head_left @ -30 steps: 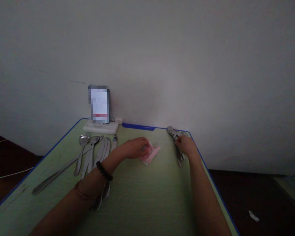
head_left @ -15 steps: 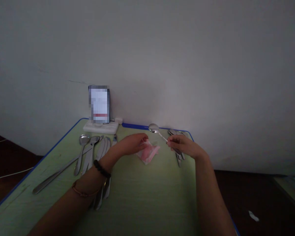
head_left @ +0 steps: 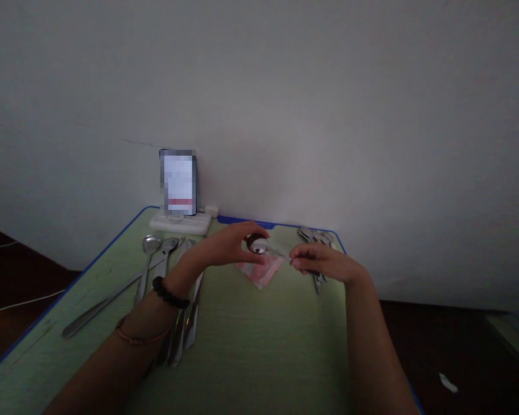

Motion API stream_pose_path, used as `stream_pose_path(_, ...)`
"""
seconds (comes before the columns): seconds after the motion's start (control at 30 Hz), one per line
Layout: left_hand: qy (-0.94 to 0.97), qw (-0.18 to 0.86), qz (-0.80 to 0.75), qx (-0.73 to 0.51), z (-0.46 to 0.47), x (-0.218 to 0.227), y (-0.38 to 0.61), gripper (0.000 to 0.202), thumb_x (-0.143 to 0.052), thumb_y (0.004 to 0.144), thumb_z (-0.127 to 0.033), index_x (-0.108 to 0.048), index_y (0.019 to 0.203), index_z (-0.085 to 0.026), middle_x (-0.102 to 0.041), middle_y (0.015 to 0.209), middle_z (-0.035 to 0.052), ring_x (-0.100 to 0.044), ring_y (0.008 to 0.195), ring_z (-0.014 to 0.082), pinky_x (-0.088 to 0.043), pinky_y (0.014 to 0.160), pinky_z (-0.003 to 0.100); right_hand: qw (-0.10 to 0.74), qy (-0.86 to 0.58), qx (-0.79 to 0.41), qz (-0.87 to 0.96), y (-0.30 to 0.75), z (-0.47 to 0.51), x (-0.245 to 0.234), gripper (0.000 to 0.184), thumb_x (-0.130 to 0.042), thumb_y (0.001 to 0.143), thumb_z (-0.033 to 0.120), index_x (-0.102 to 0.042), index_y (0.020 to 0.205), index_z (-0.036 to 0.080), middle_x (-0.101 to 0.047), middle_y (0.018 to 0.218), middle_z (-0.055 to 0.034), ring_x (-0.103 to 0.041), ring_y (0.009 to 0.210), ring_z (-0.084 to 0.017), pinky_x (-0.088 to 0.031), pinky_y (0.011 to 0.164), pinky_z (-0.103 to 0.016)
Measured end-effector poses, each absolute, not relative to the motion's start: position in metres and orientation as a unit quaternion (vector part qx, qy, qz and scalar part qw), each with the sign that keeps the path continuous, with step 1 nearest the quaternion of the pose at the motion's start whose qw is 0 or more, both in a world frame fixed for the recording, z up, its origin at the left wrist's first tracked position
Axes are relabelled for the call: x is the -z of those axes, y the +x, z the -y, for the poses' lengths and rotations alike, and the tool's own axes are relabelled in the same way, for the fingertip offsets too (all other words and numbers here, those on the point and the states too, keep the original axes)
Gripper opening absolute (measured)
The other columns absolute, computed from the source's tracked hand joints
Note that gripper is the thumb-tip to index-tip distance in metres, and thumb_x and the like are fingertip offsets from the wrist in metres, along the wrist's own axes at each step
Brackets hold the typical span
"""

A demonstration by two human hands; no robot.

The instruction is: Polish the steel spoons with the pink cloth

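A shiny metal spoon [head_left: 258, 246] is held up over the table with its bowl to the left. My right hand [head_left: 322, 260] is closed on its handle, thumb and fingers pinched together. My left hand [head_left: 236, 245] curls round the bowl, fingers above and thumb below, seemingly gripping its edges. Just beneath the bowl a crumpled pink and white cloth or tissue [head_left: 262, 275] lies on the table. Behind my right hand rests a small group of spoons [head_left: 315, 235], partly hidden by it.
Ladle-like utensils [head_left: 150, 245] and several knives [head_left: 192, 323] lie at the left, partly covered by my left forearm. A phone [head_left: 179, 183] stands on a white base [head_left: 180, 223] at the table's back. The green table [head_left: 259, 357] has a blue edge and meets the wall.
The spoon's bowl has come down and slightly left. My left hand has risen from the cloth and now surrounds the bowl. My right hand still holds the handle.
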State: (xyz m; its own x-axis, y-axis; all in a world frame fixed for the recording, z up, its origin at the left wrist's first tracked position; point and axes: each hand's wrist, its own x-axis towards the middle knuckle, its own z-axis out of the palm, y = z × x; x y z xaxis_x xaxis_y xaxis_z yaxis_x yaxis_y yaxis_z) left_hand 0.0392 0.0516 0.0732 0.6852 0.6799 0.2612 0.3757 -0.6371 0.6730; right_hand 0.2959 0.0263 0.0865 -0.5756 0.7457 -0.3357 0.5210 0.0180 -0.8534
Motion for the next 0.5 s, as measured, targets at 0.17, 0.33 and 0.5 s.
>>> stream_pose_path(0.17,0.869,0.285,-0.317,-0.25,-0.051,-0.075,0.039,0.041,-0.065,0.072,-0.045,-0.06,0.099,-0.015,-0.062,0.083,0.0018,-0.054,0.069,0.0113,-0.044,0.067,0.023,0.114,-0.451,-0.527,0.711,0.294,-0.025,-0.089,0.031,-0.058,0.076,0.045,-0.059,0.082,0.015,-0.047,0.06,0.0047,-0.04,0.053,-0.006,-0.029,0.049,-0.02)
stream_pose_path(0.33,0.861,0.272,-0.34,-0.264,-0.051,-0.075,0.038,0.037,-0.063,0.073,-0.044,-0.061,0.095,-0.014,-0.059,0.076,0.0001,-0.051,0.066,0.0109,-0.041,0.062,0.022,0.14,-0.451,-0.488,0.734,0.28,-0.02,-0.101,0.029,-0.058,0.076,0.043,-0.061,0.09,0.017,-0.055,0.07,0.0019,-0.049,0.063,-0.009,-0.038,0.058,-0.022)
stream_pose_path(0.5,0.846,0.282,-0.354,-0.281,-0.051,-0.074,0.039,0.033,-0.06,0.076,-0.044,-0.059,0.091,-0.014,-0.057,0.071,-0.0012,-0.048,0.061,0.0097,-0.037,0.056,0.02,0.131,-0.444,-0.419,0.781,0.267,-0.015,-0.107,0.026,-0.054,0.08,0.039,-0.063,0.094,0.02,-0.059,0.07,0.0015,-0.052,0.063,-0.01,-0.039,0.058,-0.022)
